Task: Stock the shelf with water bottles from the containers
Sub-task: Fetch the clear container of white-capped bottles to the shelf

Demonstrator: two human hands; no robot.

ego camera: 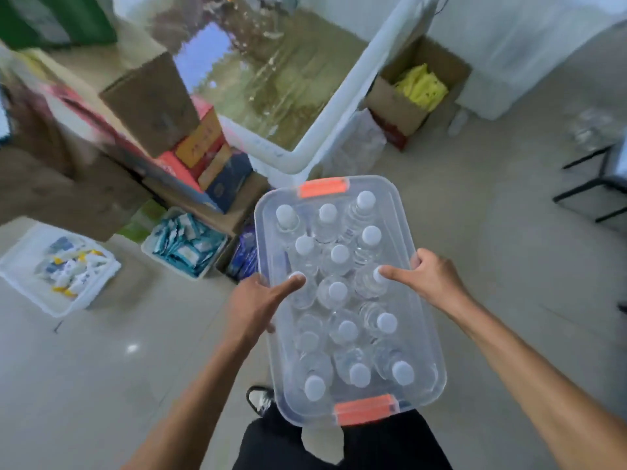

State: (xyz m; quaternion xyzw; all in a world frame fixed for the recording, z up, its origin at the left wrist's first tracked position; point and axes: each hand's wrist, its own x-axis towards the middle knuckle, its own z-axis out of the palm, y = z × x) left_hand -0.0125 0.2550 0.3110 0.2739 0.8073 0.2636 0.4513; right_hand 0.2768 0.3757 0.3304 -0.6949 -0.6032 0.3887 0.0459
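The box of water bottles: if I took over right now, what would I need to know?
Left hand: grips the left side of the clear container, thumb on top.
Right hand: grips the right side, thumb on top.
Things: the water bottles stand upright inside, white caps up. The container is held up off the floor.
Done: the container is lifted and looks full; no bottle is out yet.
Left: carry it to the shelf, which I cannot make out in this view, and set the bottles on it.
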